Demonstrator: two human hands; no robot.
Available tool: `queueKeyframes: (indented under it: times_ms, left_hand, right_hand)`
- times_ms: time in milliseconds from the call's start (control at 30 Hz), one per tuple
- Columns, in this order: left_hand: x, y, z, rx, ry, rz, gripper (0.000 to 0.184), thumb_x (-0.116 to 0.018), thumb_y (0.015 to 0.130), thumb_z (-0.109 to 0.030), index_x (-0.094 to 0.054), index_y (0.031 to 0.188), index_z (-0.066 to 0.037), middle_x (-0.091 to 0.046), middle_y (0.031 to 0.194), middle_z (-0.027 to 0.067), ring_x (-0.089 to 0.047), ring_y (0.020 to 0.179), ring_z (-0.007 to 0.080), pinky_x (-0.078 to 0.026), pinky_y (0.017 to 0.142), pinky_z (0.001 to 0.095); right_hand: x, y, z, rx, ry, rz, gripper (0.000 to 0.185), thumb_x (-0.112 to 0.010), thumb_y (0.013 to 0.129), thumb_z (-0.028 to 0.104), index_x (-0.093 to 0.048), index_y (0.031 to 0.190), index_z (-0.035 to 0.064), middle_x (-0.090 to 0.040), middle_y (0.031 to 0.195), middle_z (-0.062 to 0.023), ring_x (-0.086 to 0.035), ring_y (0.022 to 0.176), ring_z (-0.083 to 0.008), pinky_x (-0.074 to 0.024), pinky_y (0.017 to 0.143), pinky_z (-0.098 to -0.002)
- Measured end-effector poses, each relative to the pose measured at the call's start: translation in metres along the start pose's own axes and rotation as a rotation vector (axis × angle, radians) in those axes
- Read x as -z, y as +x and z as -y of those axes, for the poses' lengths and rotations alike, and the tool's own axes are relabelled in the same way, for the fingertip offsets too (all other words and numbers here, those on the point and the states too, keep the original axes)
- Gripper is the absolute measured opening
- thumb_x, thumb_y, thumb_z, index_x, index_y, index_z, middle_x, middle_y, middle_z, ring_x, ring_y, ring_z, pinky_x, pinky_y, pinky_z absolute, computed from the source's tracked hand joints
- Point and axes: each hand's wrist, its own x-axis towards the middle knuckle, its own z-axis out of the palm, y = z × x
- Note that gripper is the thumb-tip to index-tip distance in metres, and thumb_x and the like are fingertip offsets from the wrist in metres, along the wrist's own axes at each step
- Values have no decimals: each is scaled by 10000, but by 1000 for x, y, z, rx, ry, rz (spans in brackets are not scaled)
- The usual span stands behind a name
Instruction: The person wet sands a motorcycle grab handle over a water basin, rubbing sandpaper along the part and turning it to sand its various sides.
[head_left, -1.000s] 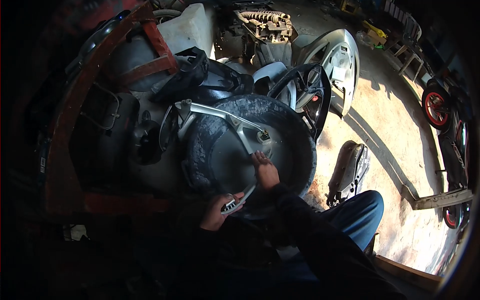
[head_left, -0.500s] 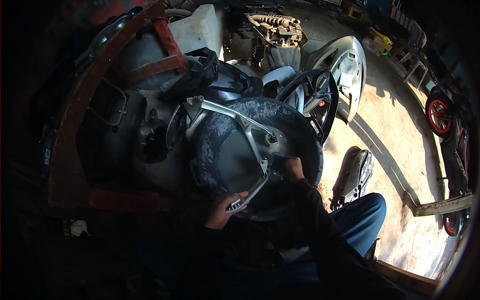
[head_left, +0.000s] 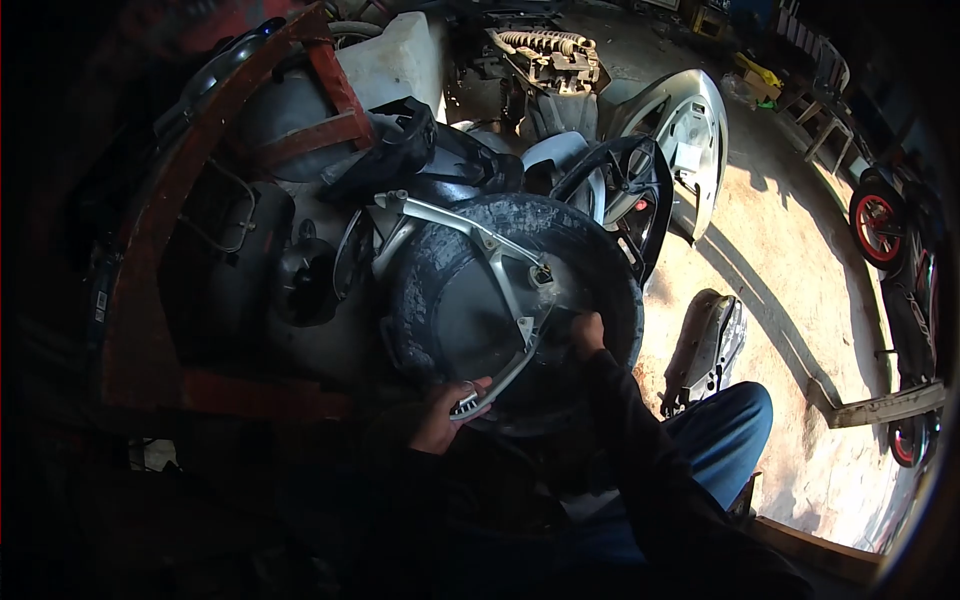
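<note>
A silver metal bracket (head_left: 508, 285) with several arms lies across a round black tub (head_left: 418, 235) that holds cloudy liquid. Its curved lower end is gripped by my left hand (head_left: 441, 415) at the tub's near rim. My right hand (head_left: 588, 333) is closed over the right part of the tub, beside the bracket and apart from it. Something dark shows at its fingers, too dim to make out.
Dark and grey motorcycle fairings (head_left: 625, 185) crowd the tub's far side. A red frame (head_left: 150, 230) stands at the left. On the floor at right lies another part (head_left: 715, 345), and a red-rimmed wheel (head_left: 877, 225) is farther right.
My right hand has left the bracket's middle arm and moved right over the tub, its fingers now closed. My left hand still holds the lower end. The view has shifted slightly.
</note>
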Motion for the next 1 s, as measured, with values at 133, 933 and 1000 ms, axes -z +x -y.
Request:
queueKeyframes:
  times_ms: [133, 933, 1000]
  left_hand:
    - [-7, 4, 0, 4, 41, 8, 344, -514, 935, -259, -636, 961, 62, -555, 1314, 302, -620, 1124, 375, -488, 1010, 456]
    - [-1, 3, 13, -44, -105, -22, 273, -565, 927, -223, -653, 1049, 5, -610, 1310, 192, -588, 1183, 269, -511, 957, 455]
    - [-5, 1, 9, -7, -54, -100, 261, -581, 923, -220, -661, 1080, -27, -651, 1245, 124, -598, 1124, 217, -510, 905, 420]
  right_hand:
    - [-11, -89, 30, 856, -245, 164, 526, -468, 810, -36, -571, 1322, 33, -601, 1259, -268, -599, 1180, -371, -493, 987, -433]
    - [-1, -181, 59, 813, -608, 190, 389, -574, 813, 42, -587, 1199, -8, -594, 1283, -253, -622, 1114, -385, -499, 974, -430]
    - [3, -200, 81, 862, -731, 371, 354, -583, 813, 60, -628, 1161, 10, -621, 1259, -214, -617, 1138, -349, -480, 1006, -402]
